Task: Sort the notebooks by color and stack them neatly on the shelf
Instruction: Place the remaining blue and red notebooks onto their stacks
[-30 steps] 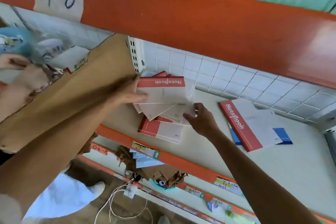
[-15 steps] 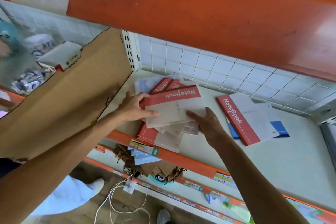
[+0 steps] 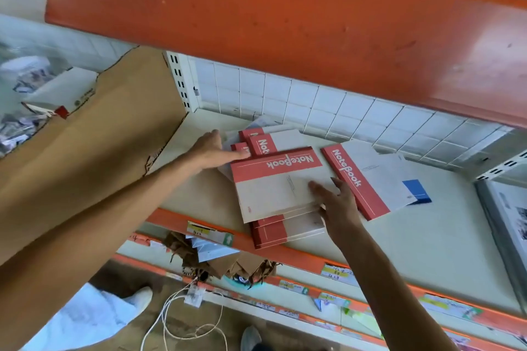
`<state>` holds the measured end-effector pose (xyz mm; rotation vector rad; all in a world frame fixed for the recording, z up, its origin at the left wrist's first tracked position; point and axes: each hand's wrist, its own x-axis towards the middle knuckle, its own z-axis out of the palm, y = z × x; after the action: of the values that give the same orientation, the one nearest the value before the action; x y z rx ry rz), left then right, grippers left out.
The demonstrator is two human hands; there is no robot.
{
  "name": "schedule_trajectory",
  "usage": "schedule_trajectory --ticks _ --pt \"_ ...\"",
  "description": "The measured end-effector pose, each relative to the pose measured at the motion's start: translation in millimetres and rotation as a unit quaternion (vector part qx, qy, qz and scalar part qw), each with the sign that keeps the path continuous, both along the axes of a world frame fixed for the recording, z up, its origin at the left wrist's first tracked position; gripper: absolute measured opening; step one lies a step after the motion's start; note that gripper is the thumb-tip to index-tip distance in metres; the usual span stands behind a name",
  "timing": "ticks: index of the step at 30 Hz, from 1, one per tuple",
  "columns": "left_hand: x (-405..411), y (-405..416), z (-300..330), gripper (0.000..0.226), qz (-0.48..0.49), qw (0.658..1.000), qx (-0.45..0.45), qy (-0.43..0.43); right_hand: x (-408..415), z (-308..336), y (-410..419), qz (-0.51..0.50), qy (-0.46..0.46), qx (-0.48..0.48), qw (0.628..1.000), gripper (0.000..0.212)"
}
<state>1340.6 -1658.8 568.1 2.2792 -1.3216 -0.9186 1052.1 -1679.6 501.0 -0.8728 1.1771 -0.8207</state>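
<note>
The left hand (image 3: 212, 148) is lying at centre frame with fingers straight and released, touching the left edge of the loose red pile (image 3: 273, 179) on the shelf (image 3: 427, 236). Just right of it, the right hand (image 3: 338, 202) is pressing flat, fingers extended, on the top red notebook (image 3: 273, 188), whose long axis is running toward the lower frame edge. Both hands are bracketing this pile. I am counting roughly five red covers there; further right one red notebook (image 3: 356, 179) is lying over one blue notebook (image 3: 416, 191)
</note>
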Motion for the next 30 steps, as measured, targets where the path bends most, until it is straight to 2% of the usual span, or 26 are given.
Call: schedule_trajectory --ticks 1,2,4,9,12,13,15,17,19,22,24,30 --pt "-8.8 -2.5 -1.9 0.033 0.01 0.999 -0.008 0.043 0.0 0.6 1.0 0.008 0.015 -0.004 1.0 0.058" --pt "-14.7 -5.4 -5.0 0.028 0.016 0.995 -0.012 0.099 1.2 1.0 -0.1 0.016 0.035 -0.006 0.999 0.057" --pt "-18.6 -9.9 -11.0 0.037 0.026 0.983 -0.005 0.183 3.3 2.6 -4.0 0.033 0.083 -0.011 0.996 0.053" --pt "-10.7 -16.5 -3.8 0.044 0.069 0.959 0.033 0.272 1.4 4.7 -12.7 0.051 0.111 0.007 0.992 0.051" --pt "-20.6 -8.6 -2.7 0.026 0.058 0.947 0.034 0.315 -4.1 5.4 -14.4 0.08 0.109 0.015 0.991 0.057" --pt "-25.6 -4.8 -4.6 0.027 0.059 0.942 0.036 0.329 -6.0 6.1 -14.6 0.089 0.098 0.015 0.991 0.063" --pt "-34.8 5.9 -5.7 0.048 0.066 0.92 0.025 0.386 -11.0 9.6 -15.7 0.108 0.052 0.016 0.993 0.073" --pt "-39.2 15.0 -7.5 0.069 0.067 0.894 -0.015 0.442 -17.0 17.9 -15.0 0.14 0.028 0.002 0.99 0.071" --pt "-42.1 22.7 -9.8 0.076 0.039 0.887 -0.062 0.456 -23.7 33.1 -14.7 0.165 0.058 -0.03 0.984 0.067" --pt "-47.2 32.1 -2.8 0.061 -0.027 0.88 -0.131 0.456 -30.4 72.7 -16.7 0.223 0.133 -0.107 0.96 0.051" --pt "-51.3 34.3 6.0 0.064 -0.078 0.88 -0.166 0.439 -32.3 98.6 -18.3 0.247 0.129 -0.151 0.948 0.041" --pt "-75.8 28.6 54.5 0.043 -0.146 0.878 -0.304 0.339 -47.5 129.4 -21.6 0.173 0.109 -0.267 0.942 0.04"
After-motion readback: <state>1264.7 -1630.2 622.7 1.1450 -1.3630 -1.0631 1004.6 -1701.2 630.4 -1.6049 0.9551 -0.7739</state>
